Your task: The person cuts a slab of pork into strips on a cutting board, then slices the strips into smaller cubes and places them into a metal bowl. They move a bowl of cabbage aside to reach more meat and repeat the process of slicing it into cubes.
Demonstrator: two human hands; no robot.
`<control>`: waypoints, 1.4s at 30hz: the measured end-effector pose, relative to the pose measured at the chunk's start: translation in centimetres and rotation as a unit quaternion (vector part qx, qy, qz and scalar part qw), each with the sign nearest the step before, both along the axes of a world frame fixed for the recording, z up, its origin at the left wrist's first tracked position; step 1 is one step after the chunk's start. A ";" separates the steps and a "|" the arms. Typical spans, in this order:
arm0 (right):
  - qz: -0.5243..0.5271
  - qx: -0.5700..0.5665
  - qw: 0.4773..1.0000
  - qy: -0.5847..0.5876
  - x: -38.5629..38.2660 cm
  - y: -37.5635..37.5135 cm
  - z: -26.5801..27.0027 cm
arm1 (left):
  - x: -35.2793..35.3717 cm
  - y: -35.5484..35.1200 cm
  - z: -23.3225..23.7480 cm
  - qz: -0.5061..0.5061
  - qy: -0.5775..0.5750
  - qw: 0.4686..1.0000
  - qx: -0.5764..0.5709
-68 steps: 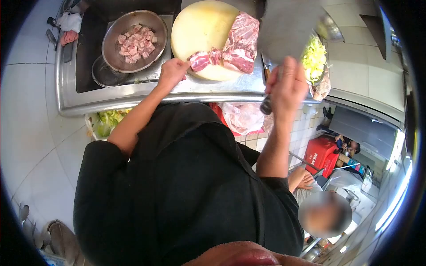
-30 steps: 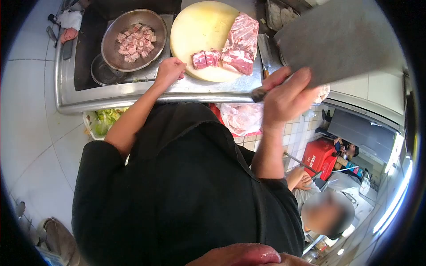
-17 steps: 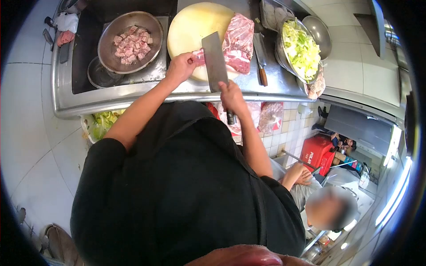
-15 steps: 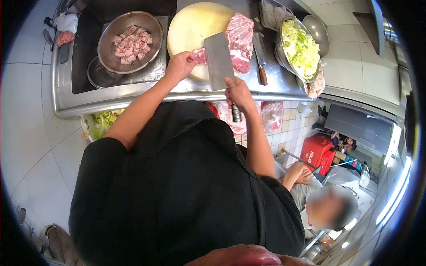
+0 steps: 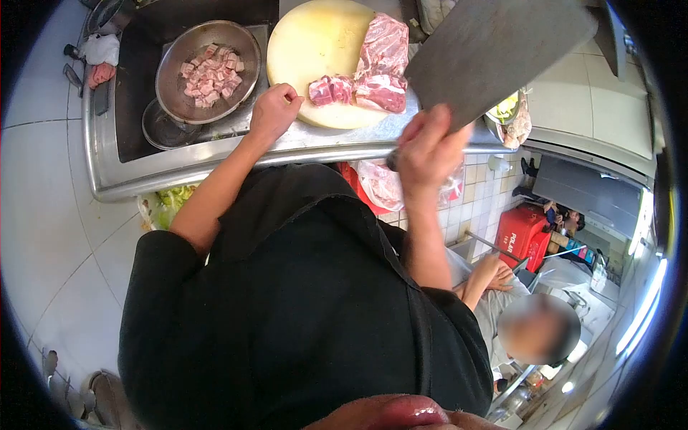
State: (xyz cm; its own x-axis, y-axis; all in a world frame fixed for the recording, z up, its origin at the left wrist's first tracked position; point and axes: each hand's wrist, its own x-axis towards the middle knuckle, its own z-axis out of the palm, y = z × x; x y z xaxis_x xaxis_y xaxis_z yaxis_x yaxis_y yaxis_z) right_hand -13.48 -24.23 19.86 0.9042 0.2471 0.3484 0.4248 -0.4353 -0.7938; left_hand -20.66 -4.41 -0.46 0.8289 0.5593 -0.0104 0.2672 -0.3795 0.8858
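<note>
My right hand [image 5: 430,147] grips a large cleaver [image 5: 502,54] by its handle, the broad blade raised close to the camera. My left hand [image 5: 276,113] is curled closed beside the left edge of the round cutting board [image 5: 301,36], with nothing visible in its fingers. A strip of raw meat [image 5: 331,90] lies on the board, its right end against a bigger slab of raw meat [image 5: 383,54]. The blade hides most of what lies right of the board.
Left of the board, a metal pan [image 5: 165,79] of meat cubes [image 5: 211,75] rests in the sink [image 5: 136,129]. Chopped greens [image 5: 505,107] show partly behind the cleaver. Below the counter's metal edge sits bagged meat [image 5: 380,183]. Another person's hands [image 5: 494,276] are at the lower right.
The cleaver has risen from the meat, up and to the right. My left hand has let go of the strip's end and drawn back left. The strip now lies on the board.
</note>
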 end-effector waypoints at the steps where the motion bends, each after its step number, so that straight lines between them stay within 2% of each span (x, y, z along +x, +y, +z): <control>1: 0.014 -0.092 0.995 -0.047 -0.8 -0.8 -4.3 | -0.2 0.2 -0.2 0.010 0.005 1.000 -0.005; 2: 0.026 -0.177 0.979 -0.101 -1.7 -1.6 -8.6 | -0.3 0.1 -0.1 0.011 0.014 1.000 -0.012; 3: 0.059 -0.374 0.913 0.153 -2.3 -2.3 -11.3 | -0.2 0.0 -0.5 0.001 -0.008 1.000 -0.019; 4: 0.082 -0.396 0.896 0.183 -3.0 -3.6 -14.5 | -0.2 -0.5 -1.2 -0.011 -0.028 0.999 -0.025; 5: 0.082 -0.389 0.899 0.185 -2.9 -3.5 -14.2 | 0.2 -0.8 -1.4 -0.023 -0.052 0.998 -0.032; 8: 0.089 -0.368 0.907 0.186 -2.1 -2.7 -13.1 | 1.3 -2.5 -0.8 -0.036 -0.005 0.999 0.026; 11: 0.125 -0.314 0.928 0.154 -0.6 -3.8 -15.2 | 3.9 -2.3 -1.7 -0.009 0.014 0.999 0.041; 13: 0.134 -0.277 0.898 0.315 1.8 -4.3 -14.1 | 4.4 -1.5 -2.8 -0.001 0.046 0.999 0.006; 14: 0.119 -0.266 0.850 0.439 2.3 -2.8 -9.0 | 4.2 -1.4 -2.8 -0.006 0.050 0.999 0.000; 15: 0.112 -0.250 0.865 0.419 2.9 -3.2 -8.5 | 4.0 -1.3 -2.6 -0.012 0.056 0.998 -0.006; 17: 0.072 -0.298 0.893 0.329 2.6 -2.4 -6.1 | 3.7 -0.8 -2.3 -0.023 0.065 0.997 -0.023; 20: 0.060 -0.262 0.963 0.028 2.0 -2.0 -2.6 | 3.4 -0.3 -1.8 -0.025 0.064 0.996 -0.065; 21: 0.044 -0.233 0.969 0.070 1.6 -1.3 0.5 | 3.0 -0.3 -1.3 -0.017 0.055 0.995 -0.082; 23: 0.009 -0.094 0.986 0.136 0.4 0.0 5.0 | 1.9 -0.3 -0.7 -0.001 0.046 0.995 -0.093; 24: 0.006 -0.068 0.993 0.091 0.2 0.2 4.2 | 1.3 0.1 -0.6 0.007 0.045 0.995 -0.088; 26: -0.001 -0.018 1.000 0.004 -0.7 -0.4 -0.6 | 0.5 0.3 -0.3 0.016 0.043 0.996 -0.082; 28: 0.027 -0.245 0.968 -0.038 -3.4 -2.4 -9.9 | -0.2 0.8 0.0 0.023 0.042 0.996 -0.080; 29: 0.086 -0.416 0.897 0.125 -4.2 -3.6 -14.1 | -0.4 0.6 -0.5 0.009 0.028 0.995 -0.092; 30: 0.062 -0.393 0.900 0.180 -5.4 -3.6 -14.2 | -0.6 0.0 -0.9 -0.009 0.013 0.994 -0.105; 31: 0.079 -0.387 0.902 0.174 -4.3 -3.7 -13.9 | 0.1 -0.1 -1.2 -0.022 -0.011 0.993 -0.115; 32: 0.099 -0.379 0.904 0.169 -2.9 -3.5 -13.6 | 0.5 -0.7 -1.6 -0.045 -0.034 0.997 -0.061; 34: 0.112 -0.381 0.899 0.182 -2.3 -4.2 -13.1 | 1.4 -2.6 -0.9 -0.062 0.001 0.998 0.009; 36: 0.114 -0.311 0.897 0.294 0.3 -5.3 -15.2 | 3.1 -2.4 0.1 -0.068 0.028 0.996 0.055; 38: 0.059 -0.240 0.854 0.458 0.8 -5.0 -11.8 | 3.9 -1.1 -1.2 -0.085 0.015 0.994 0.074; 39: 0.093 -0.213 0.883 0.409 1.6 -7.2 -14.1 | 4.6 -0.2 -1.9 -0.096 0.007 0.992 0.084; 40: 0.095 -0.235 0.892 0.373 2.0 -8.3 -15.3 | 5.1 0.9 -2.2 -0.098 -0.015 0.992 0.082; 42: 0.082 -0.259 0.901 0.338 1.5 -8.6 -15.2 | 5.7 1.6 -1.5 -0.084 0.029 0.996 0.031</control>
